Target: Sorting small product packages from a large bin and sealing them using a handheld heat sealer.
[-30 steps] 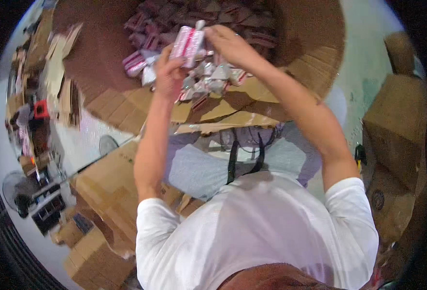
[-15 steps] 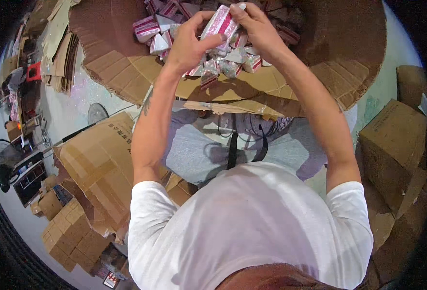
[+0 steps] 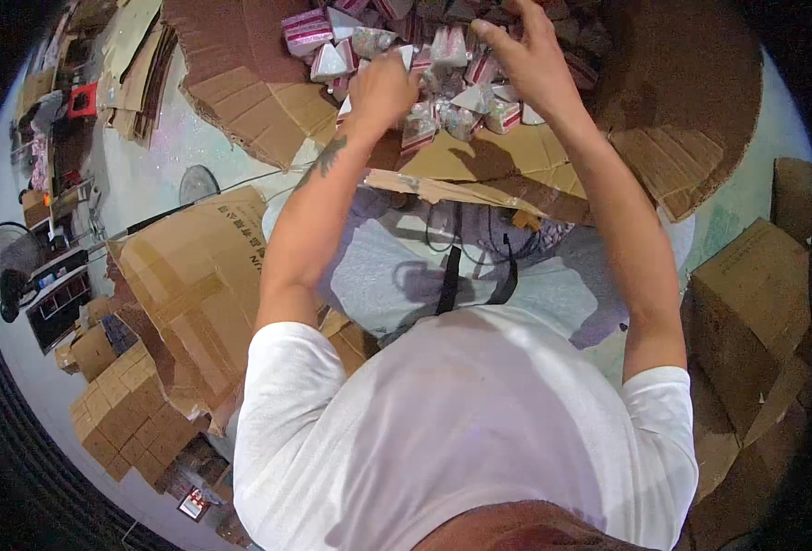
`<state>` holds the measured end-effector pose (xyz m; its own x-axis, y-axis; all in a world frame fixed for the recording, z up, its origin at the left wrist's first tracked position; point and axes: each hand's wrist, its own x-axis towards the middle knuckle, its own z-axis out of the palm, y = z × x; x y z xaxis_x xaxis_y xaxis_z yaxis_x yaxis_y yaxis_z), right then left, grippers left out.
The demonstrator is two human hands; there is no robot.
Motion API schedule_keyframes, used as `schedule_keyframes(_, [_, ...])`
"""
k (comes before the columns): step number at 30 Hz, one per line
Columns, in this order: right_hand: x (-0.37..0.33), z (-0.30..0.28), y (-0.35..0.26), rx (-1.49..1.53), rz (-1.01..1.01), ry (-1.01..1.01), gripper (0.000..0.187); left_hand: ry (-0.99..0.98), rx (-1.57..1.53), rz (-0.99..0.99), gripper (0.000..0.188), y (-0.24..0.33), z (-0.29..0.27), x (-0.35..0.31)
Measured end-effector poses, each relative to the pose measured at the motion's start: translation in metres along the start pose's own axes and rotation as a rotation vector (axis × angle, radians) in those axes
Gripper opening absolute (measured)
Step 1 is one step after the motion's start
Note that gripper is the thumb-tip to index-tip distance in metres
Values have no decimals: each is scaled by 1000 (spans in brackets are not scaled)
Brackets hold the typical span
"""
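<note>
A heap of cake-slice-shaped pieces (image 3: 309, 33), layered pink and white with some glittery sides, lies in a large open cardboard box (image 3: 672, 170). Over the heap's near left part is my left hand (image 3: 385, 90), its fingers curled down among the pieces. A white wedge edge (image 3: 406, 57) shows just past those fingertips; whether they grip it is hidden. My right hand (image 3: 536, 62) hovers over the heap's right side, fingers apart and nothing in them. Several pieces (image 3: 419, 129) rest on the box's near flap, between my wrists.
A taped carton (image 3: 190, 298) stands to my left, with stacked small boxes (image 3: 130, 418) behind it. More cartons (image 3: 755, 285) stand on the right. Flattened cardboard (image 3: 135, 87) leans at the upper left, and a fan (image 3: 9, 262) stands at the far left.
Both hands held one pink glittery cake-slice piece between them; now they are apart. My left hand has gone down into the heap, and my right hand has let go and moved right.
</note>
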<state>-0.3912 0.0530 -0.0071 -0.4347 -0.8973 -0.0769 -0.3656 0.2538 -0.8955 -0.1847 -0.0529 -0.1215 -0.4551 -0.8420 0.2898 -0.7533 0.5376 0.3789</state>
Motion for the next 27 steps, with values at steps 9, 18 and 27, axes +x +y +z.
schedule_keyframes(9, [13, 6, 20, 2, -362, 64, 45, -731, 618, -38, 16, -70, 42, -57])
schedule_keyframes(18, [-2, 10, 20, -295, -385, -280, 54, -388, 276, 286, 19, 23, -50, 6])
schedule_keyframes(27, [4, 35, 34, -90, -351, -437, 44, -114, -645, -4, 25, 78, -84, 8])
